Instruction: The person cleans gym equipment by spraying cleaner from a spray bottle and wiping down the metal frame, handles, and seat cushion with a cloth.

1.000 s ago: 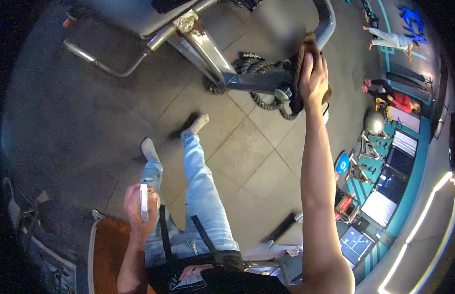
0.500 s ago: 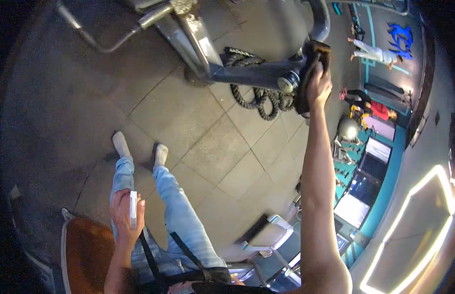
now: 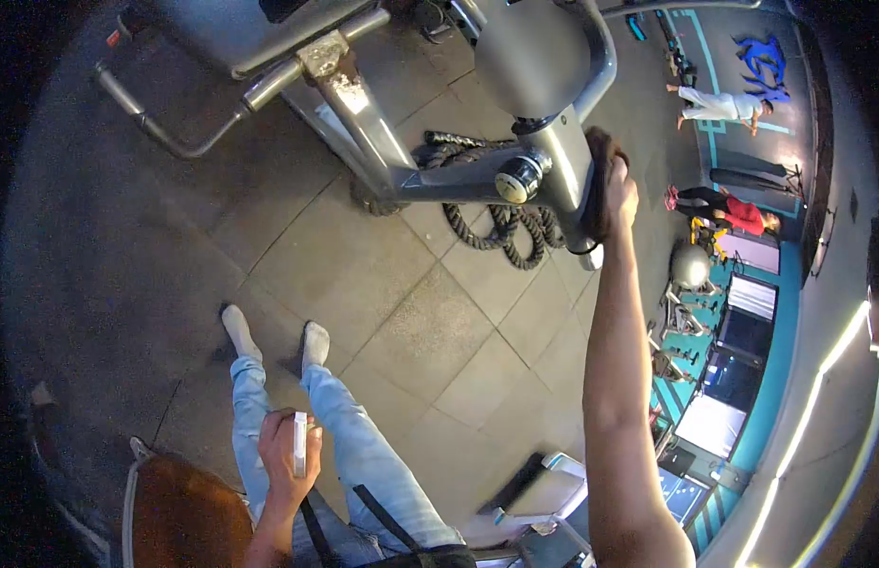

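My right hand [image 3: 621, 194], at the end of an outstretched arm, presses a dark brown cloth [image 3: 600, 180] against the end of a grey metal machine frame [image 3: 477, 175]. Its fingers are partly hidden behind the cloth. Low in front of my body, my left hand [image 3: 290, 454] is closed round a small white object [image 3: 300, 443], seen edge on. A round knob [image 3: 518, 180] sits on the frame to the left of the cloth.
Black battle ropes [image 3: 496, 222] lie on the tiled floor behind the frame. A padded machine with a bent handle [image 3: 189, 142] stands at the upper left, a brown pad [image 3: 189, 511] at the lower left. Two people, an exercise ball [image 3: 691, 266] and bikes are at the right.
The view has shifted, and the machine frame sits lower than half a second ago. My right hand stays with the cloth at the frame's end. My left hand still holds the white object.
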`<state>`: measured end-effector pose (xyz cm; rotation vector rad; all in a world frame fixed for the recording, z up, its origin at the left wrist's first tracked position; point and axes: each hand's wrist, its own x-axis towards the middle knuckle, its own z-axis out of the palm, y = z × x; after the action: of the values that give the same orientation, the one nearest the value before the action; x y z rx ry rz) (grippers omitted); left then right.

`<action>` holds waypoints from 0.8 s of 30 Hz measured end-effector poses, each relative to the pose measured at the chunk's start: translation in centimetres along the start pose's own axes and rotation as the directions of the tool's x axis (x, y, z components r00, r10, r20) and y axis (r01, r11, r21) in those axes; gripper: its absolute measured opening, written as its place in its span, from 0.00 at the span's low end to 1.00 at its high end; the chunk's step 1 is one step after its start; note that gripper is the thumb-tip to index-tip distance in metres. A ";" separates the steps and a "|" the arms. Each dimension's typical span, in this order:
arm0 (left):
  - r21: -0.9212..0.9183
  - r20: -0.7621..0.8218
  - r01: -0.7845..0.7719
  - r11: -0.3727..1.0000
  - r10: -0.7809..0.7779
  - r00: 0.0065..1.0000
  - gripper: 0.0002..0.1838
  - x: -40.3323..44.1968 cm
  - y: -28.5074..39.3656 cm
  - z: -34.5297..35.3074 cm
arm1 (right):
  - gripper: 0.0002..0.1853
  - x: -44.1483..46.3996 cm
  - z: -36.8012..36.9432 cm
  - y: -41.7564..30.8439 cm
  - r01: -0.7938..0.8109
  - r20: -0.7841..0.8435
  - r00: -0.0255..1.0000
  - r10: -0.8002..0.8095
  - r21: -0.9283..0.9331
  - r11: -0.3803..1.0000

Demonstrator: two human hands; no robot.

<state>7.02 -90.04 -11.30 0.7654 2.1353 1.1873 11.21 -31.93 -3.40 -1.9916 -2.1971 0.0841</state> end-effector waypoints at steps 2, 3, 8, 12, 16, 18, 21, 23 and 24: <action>0.019 -0.027 0.052 0.998 -0.052 0.998 0.07 -0.7 0.0 0.7 | 0.36 -4.3 -0.6 -0.2 0.004 -0.074 0.997 -0.003 0.023 1.000; 0.025 -0.021 0.040 0.999 -0.039 0.999 0.07 0.2 1.1 0.3 | 0.34 -6.4 -0.1 -0.1 0.114 -0.170 0.981 -0.094 0.112 0.987; 0.066 -0.055 0.054 0.996 -0.051 0.997 0.08 0.1 1.4 1.2 | 0.27 -5.8 2.3 -4.4 0.142 -0.049 0.987 -0.150 0.693 0.707; 0.059 -0.034 0.063 0.996 -0.061 0.998 0.09 1.0 1.4 1.4 | 0.30 -3.9 1.0 -17.7 0.284 0.099 0.931 -0.352 0.410 0.867; 0.165 -0.032 0.000 0.986 0.006 0.999 0.09 2.6 1.2 1.4 | 0.21 -11.2 6.1 -21.1 0.702 -0.571 0.674 -0.469 0.298 0.647; 0.021 -0.064 0.085 0.996 -0.084 0.994 0.08 3.9 2.4 0.9 | 0.17 -18.0 5.8 -20.3 0.761 -0.643 0.645 -0.413 0.490 0.425; -0.050 -0.060 0.153 0.987 -0.156 0.986 0.09 4.3 2.1 -0.2 | 0.21 -24.8 7.1 -17.1 -0.459 0.495 0.847 -0.194 0.865 0.203; -0.053 -0.019 0.113 0.992 -0.114 0.993 0.10 6.1 3.0 -1.9 | 0.27 -25.7 10.5 -16.0 -0.795 0.824 0.562 -0.067 0.516 -0.319; -0.028 0.020 0.038 0.999 -0.037 0.999 0.10 7.3 3.1 -2.7 | 0.29 -25.6 12.2 -15.1 -0.713 0.815 0.570 -0.110 0.423 -0.559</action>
<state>0.81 -84.98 -8.91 0.7184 2.1037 1.1833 -3.34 -57.96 -15.30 -1.2069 -0.0812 2.0695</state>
